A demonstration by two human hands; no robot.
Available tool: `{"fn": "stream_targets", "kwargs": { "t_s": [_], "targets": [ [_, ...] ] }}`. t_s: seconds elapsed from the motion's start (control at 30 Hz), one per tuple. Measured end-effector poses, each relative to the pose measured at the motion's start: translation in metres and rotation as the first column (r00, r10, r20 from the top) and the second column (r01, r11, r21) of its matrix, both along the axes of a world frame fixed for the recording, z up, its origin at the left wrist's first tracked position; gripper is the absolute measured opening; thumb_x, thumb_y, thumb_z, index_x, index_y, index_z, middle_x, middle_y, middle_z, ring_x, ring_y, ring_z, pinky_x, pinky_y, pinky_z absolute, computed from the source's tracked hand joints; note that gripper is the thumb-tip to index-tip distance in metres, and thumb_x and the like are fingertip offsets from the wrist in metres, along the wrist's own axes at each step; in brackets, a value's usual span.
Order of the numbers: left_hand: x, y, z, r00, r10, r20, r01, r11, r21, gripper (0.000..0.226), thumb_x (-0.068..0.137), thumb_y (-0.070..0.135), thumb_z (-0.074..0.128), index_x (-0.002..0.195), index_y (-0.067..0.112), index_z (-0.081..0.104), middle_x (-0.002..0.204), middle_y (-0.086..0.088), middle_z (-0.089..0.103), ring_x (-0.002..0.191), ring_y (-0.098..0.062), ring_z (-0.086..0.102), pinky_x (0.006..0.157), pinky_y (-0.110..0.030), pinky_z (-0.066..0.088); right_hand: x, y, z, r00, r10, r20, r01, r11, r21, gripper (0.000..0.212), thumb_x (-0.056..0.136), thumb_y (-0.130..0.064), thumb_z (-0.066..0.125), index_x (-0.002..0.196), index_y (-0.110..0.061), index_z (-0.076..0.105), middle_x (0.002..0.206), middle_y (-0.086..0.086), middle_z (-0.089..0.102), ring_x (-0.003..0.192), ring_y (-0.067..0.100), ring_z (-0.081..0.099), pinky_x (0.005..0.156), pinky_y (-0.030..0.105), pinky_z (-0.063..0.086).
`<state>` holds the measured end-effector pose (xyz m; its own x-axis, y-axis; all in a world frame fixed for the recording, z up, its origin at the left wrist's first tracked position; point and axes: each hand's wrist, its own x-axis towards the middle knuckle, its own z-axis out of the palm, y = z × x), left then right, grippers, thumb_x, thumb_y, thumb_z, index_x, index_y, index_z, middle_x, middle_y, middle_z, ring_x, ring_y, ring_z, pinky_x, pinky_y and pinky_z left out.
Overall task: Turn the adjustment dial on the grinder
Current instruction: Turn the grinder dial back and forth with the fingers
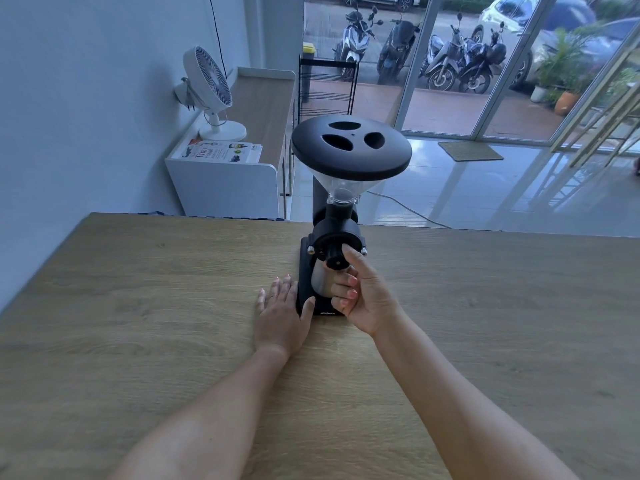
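A black coffee grinder with a clear hopper and a black lid stands on the wooden table, near its far edge. Its small black adjustment dial sits on the round front housing. My right hand pinches the dial, thumb on its right side, fingers curled below in front of the steel cup. My left hand lies flat on the table, fingers apart, its thumb resting against the grinder's base.
Past the table's far edge stand a white cabinet with a white fan and a booklet on top, a black wire rack, and a glossy floor with a cable across it. Glass doors face parked motorbikes.
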<state>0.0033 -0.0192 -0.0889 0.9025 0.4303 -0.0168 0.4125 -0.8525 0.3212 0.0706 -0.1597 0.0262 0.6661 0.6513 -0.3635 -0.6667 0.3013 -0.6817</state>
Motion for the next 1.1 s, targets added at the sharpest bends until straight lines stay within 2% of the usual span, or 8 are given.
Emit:
{"fn": "stream_targets", "kwargs": {
  "t_s": [0.3,0.47,0.57,0.8,1.1],
  "targets": [
    [0.000,0.000,0.001,1.000,-0.002,-0.002,0.002,1.000,0.002,0.084,0.086,0.065,-0.007,0.155,0.021,0.012,0.164,0.005,0.008,0.151,-0.013,-0.002,0.123,-0.042,-0.003,0.000,0.001,0.000,0.999,-0.028,0.021,0.029,0.999,-0.021,0.059,0.078,-0.045,0.078,0.116,-0.010,0.051,0.048,-0.009,0.034,0.038,0.004,0.031,0.037,0.020,0.031],
    [-0.001,0.000,0.003,1.000,-0.001,0.003,0.001,1.000,-0.009,0.071,0.096,0.060,0.009,0.156,0.022,0.010,0.164,0.005,0.010,0.151,-0.012,-0.002,0.123,-0.042,-0.003,-0.002,0.001,0.005,0.997,-0.051,0.059,0.055,0.997,-0.058,0.039,0.074,-0.045,0.079,0.091,-0.013,0.063,0.048,-0.009,0.034,0.038,0.004,0.030,0.039,0.020,0.029],
    [-0.001,0.000,0.003,1.000,-0.001,-0.003,0.001,1.000,-0.008,0.070,0.097,0.059,0.010,0.156,0.022,0.010,0.164,0.006,0.009,0.151,-0.012,-0.002,0.123,-0.042,-0.003,-0.003,0.001,0.007,0.997,-0.059,0.056,0.062,0.996,-0.062,0.034,0.076,-0.044,0.078,0.086,-0.015,0.063,0.048,-0.009,0.034,0.038,0.004,0.030,0.039,0.020,0.028],
    [-0.001,0.000,0.004,1.000,-0.004,-0.009,0.004,1.000,0.000,0.070,0.097,0.059,0.010,0.156,0.022,0.010,0.164,0.005,0.008,0.151,-0.012,-0.003,0.123,-0.042,-0.002,-0.004,0.001,0.008,0.995,-0.077,0.068,0.084,0.991,-0.102,0.042,0.070,-0.044,0.082,0.091,-0.015,0.061,0.047,-0.009,0.036,0.038,0.005,0.030,0.040,0.021,0.029],
    [-0.001,0.001,0.003,1.000,-0.003,-0.020,0.003,1.000,0.014,0.070,0.096,0.060,0.009,0.155,0.022,0.011,0.164,0.005,0.007,0.151,-0.013,-0.003,0.123,-0.043,0.000,-0.005,0.001,0.012,0.985,-0.114,0.131,0.139,0.971,-0.196,0.046,0.061,-0.047,0.087,0.086,-0.017,0.062,0.049,-0.009,0.038,0.041,0.006,0.031,0.045,0.023,0.026]
  ]
}}
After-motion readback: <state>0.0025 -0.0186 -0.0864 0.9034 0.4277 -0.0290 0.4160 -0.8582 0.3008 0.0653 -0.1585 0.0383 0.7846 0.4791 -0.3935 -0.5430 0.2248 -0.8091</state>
